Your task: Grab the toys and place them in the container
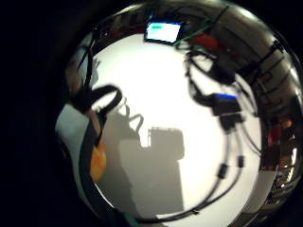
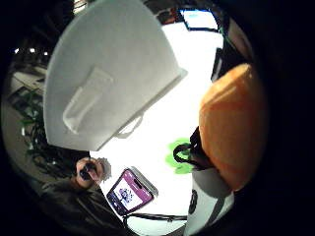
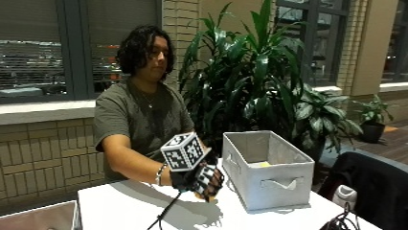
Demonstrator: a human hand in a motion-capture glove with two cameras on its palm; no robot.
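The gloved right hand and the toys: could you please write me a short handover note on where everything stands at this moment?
Right hand: raised above the white table, beside the grey container, fingers curled round an orange toy.
Container: stands on the table; something yellow already lies inside.
Green toy: on the table, below the hand.
Phone: also on the table, not part of the job.
Done: orange toy picked up.
Left: drop it in the container, then fetch the green toy.

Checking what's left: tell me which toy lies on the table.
The green toy, flat on the white table; the orange toy is up in the hand.
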